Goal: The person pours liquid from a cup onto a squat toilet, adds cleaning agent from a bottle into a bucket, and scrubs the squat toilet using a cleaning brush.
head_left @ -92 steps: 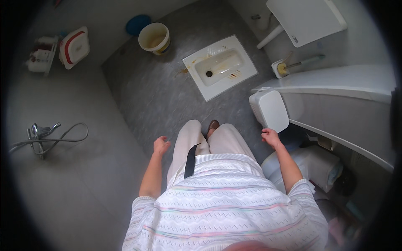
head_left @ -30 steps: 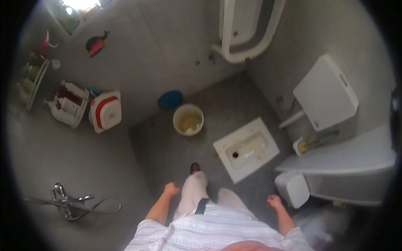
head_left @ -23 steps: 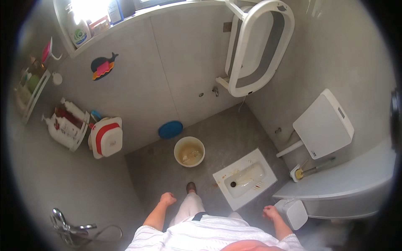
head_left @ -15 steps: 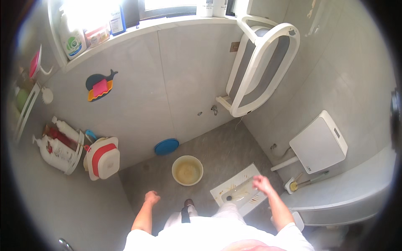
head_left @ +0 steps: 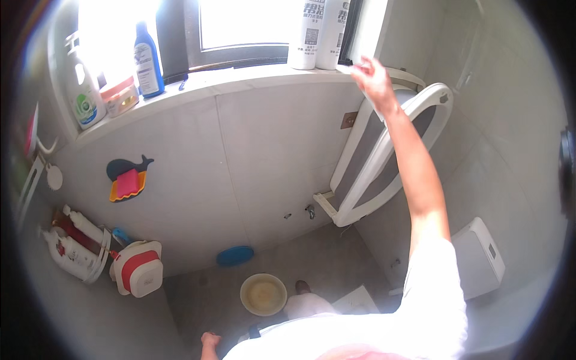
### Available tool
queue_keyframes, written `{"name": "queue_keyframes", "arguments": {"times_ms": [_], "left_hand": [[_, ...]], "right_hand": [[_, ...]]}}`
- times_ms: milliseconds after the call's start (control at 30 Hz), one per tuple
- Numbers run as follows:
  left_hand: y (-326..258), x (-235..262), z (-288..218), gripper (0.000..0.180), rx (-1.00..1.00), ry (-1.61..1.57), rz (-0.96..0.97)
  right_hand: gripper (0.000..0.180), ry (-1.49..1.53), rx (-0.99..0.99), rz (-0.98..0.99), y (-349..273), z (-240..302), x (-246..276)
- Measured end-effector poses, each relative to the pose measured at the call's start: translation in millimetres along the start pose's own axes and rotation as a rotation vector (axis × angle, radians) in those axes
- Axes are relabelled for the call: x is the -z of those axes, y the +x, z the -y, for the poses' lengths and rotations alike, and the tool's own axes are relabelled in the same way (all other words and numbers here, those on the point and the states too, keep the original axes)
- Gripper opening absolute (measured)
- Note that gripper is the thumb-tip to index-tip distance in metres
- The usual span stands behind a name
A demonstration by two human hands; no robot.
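Head view, right hand (head_left: 375, 84) beside white bottles (head_left: 303, 39) on window ledge (head_left: 246, 78), its grip unclear, left hand (head_left: 210, 339) low, curled together.

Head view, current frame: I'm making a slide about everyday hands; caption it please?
Right hand raised near two white bottles on the windowsill, left hand low in the frame.

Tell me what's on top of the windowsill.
On the windowsill are a white pump bottle, a pinkish jar, a blue bottle, two white bottles and a small blue item. The right hand hides part of the right end; what's behind it can't be seen.
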State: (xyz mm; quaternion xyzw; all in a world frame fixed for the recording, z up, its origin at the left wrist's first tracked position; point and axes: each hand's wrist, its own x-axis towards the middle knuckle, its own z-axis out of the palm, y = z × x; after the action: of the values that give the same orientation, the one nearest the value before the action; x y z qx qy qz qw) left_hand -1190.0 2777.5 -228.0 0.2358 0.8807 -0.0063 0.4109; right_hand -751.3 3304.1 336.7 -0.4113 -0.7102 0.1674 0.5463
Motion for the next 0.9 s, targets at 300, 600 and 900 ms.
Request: {"name": "queue_keyframes", "arguments": {"times_ms": [300, 600, 900], "left_hand": [[-32, -38, -91, 0.041, 0.034, -0.206, -0.051], [-25, -26, -116, 0.036, 0.006, -0.236, -0.065], [-28, -20, -104, 0.037, 0.046, -0.213, -0.062]], "right_hand": [[0.086, 0.091, -0.101, 0.01, 131, -7, -37], [0.04, 0.037, 0.078, -0.094, 141, -11, -48], [0.041, -0.119, -0.022, -0.211, 169, -55, -10]]}}
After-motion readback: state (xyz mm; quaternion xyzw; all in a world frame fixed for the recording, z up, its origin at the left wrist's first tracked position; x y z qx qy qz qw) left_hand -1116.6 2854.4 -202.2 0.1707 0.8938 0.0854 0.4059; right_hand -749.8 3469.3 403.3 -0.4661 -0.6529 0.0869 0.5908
